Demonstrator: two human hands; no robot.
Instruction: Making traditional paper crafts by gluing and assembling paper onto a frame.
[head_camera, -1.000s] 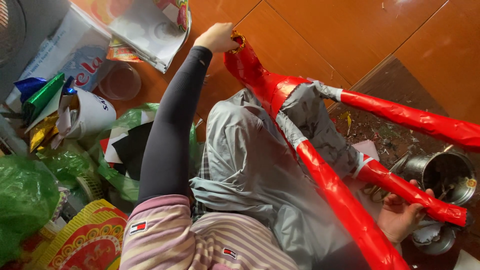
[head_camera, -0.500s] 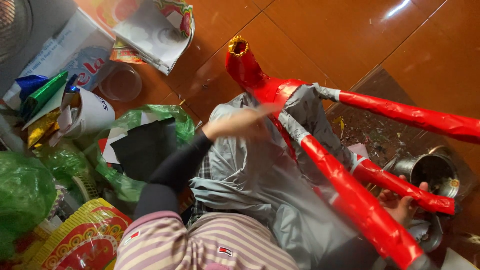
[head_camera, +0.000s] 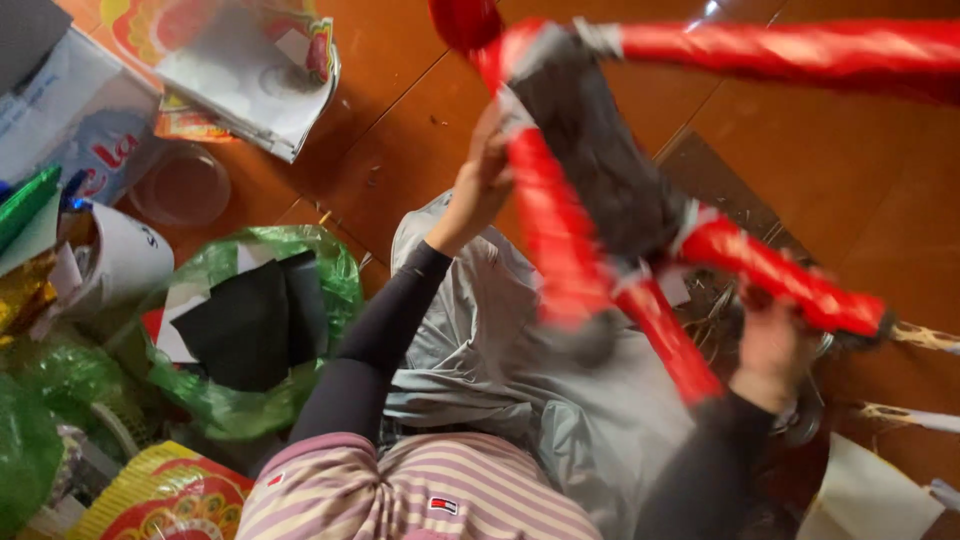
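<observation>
Head view looks down on a frame of tubes wrapped in glossy red foil (head_camera: 560, 240), joined with grey tape and blurred by motion, raised above the lap of a person in grey trousers (head_camera: 500, 360) and a pink striped top (head_camera: 400, 495). The left hand (head_camera: 487, 172), in a black sleeve, presses against the side of the central red tube, fingers half curled; whether it truly grips cannot be told through the blur. The right hand (head_camera: 770, 345) is closed around the lower red tube near its end. A dark cloth-like piece (head_camera: 600, 170) hangs within the frame. On the orange-brown tiled floor (head_camera: 400, 130) lie a crinkled green plastic bag (head_camera: 230, 400) holding black sheets (head_camera: 255, 320), a white paper cup (head_camera: 125, 262) and a folded printed paper (head_camera: 250, 70). Compared with half a second ago, the frame has swung upward and nearer the camera, covering the metal pot seen then, and the left hand has risen from the trousers to the tube.
</observation>
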